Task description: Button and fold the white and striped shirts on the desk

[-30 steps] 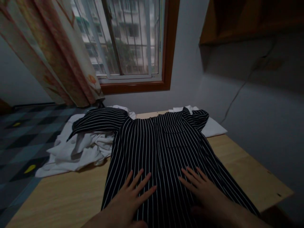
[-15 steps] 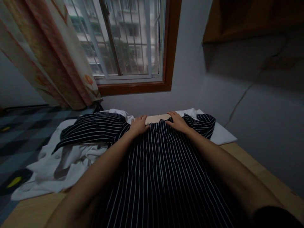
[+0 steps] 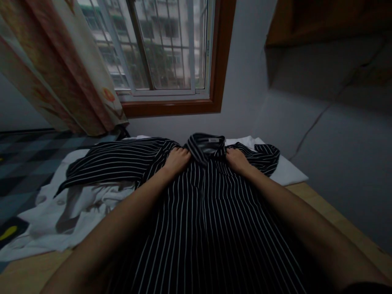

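A black shirt with white stripes [image 3: 211, 216] lies spread in front of me, its collar [image 3: 200, 151] standing up at the far end with a small pale label inside. My left hand [image 3: 178, 160] is closed on the fabric at the shoulder left of the collar. On the other side, my right hand [image 3: 237, 160] grips the matching shoulder. One sleeve [image 3: 113, 163] stretches out to the left, while the other sleeve [image 3: 266, 157] lies bent to the right. Both sets of fingertips are partly hidden by the cloth.
White garments [image 3: 88, 204] lie under and beside the shirt on a wooden table [image 3: 330, 208]. Beyond stand a wall and a barred window [image 3: 165, 49], with a patterned curtain [image 3: 70, 69] at left. A wooden shelf [image 3: 330, 24] hangs at upper right. Dark checked fabric [image 3: 24, 163] is at left.
The collar has come up into view between my hands. My fingers have gone from lying over the far edge to gripping the shirt's shoulders. The view has shifted slightly.
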`<action>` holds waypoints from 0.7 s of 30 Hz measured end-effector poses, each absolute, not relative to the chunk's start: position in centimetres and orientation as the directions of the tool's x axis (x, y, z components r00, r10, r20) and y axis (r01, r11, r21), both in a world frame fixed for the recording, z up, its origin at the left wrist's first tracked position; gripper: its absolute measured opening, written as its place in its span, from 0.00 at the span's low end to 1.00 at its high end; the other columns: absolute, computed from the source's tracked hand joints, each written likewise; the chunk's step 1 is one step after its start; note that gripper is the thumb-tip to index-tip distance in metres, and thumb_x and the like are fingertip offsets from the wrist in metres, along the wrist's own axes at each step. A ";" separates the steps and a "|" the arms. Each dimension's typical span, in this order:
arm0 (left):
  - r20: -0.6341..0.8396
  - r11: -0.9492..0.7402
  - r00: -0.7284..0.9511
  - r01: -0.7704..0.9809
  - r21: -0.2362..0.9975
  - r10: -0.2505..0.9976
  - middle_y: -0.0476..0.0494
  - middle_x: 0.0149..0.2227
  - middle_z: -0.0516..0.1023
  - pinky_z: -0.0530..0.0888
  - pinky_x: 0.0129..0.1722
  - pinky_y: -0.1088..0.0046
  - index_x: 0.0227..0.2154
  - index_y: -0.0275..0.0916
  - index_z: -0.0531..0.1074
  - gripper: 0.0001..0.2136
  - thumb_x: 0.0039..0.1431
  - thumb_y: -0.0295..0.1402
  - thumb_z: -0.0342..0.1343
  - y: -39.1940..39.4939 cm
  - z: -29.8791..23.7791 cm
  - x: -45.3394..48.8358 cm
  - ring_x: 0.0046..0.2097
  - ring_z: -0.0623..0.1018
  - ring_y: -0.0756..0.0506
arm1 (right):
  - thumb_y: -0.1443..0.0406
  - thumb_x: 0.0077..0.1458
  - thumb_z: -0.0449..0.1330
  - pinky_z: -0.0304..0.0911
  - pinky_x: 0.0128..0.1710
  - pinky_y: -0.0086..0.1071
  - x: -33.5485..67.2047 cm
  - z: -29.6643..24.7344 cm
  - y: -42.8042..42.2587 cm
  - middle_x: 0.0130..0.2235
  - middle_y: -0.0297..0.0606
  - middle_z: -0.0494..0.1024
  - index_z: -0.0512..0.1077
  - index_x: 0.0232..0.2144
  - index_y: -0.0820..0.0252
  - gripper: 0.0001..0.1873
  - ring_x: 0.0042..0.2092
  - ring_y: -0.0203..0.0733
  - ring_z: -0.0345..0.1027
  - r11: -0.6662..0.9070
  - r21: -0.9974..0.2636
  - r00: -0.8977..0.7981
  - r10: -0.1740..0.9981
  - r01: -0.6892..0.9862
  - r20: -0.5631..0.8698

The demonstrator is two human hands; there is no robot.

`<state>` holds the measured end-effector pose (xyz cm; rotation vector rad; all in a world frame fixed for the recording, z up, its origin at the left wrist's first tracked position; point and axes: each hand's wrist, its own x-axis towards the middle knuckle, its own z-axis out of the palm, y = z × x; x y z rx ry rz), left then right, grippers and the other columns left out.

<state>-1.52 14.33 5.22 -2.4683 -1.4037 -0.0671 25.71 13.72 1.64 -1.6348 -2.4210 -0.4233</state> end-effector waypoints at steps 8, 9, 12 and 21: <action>0.180 -0.276 0.297 0.952 -0.135 0.938 0.30 0.45 0.77 0.70 0.45 0.58 0.48 0.34 0.71 0.15 0.58 0.30 0.49 14.3 4.6 -2.3 0.48 0.74 0.34 | 0.69 0.55 0.54 0.59 0.50 0.37 26.3 1.2 15.1 0.46 0.47 0.75 0.71 0.45 0.62 0.15 0.49 0.49 0.66 0.299 -0.083 -0.250 0.896 0.951 0.366; 0.260 -0.264 0.289 0.956 -0.130 0.921 0.30 0.47 0.75 0.68 0.48 0.56 0.50 0.34 0.70 0.17 0.58 0.29 0.50 14.7 4.7 -2.3 0.51 0.72 0.33 | 0.68 0.54 0.55 0.58 0.51 0.38 26.2 1.2 15.8 0.49 0.48 0.74 0.70 0.49 0.63 0.19 0.51 0.50 0.64 0.296 -0.107 -0.233 0.889 0.949 0.395; 0.276 -0.294 0.306 0.952 -0.084 0.911 0.31 0.55 0.70 0.63 0.53 0.49 0.57 0.35 0.65 0.24 0.55 0.31 0.54 16.2 4.6 -2.4 0.57 0.67 0.31 | 0.66 0.47 0.63 0.55 0.55 0.41 26.5 0.9 17.9 0.56 0.47 0.70 0.65 0.56 0.60 0.32 0.55 0.51 0.62 0.328 -0.182 -0.260 0.913 0.927 0.315; 0.226 -0.224 0.142 0.890 0.396 0.964 0.38 0.39 0.80 0.70 0.42 0.66 0.39 0.36 0.78 0.18 0.63 0.39 0.44 20.6 4.4 -3.8 0.42 0.77 0.40 | 0.64 0.60 0.46 0.60 0.38 0.33 27.7 2.8 22.2 0.37 0.42 0.77 0.72 0.36 0.62 0.16 0.38 0.42 0.68 0.152 -0.334 -0.065 0.964 0.930 0.257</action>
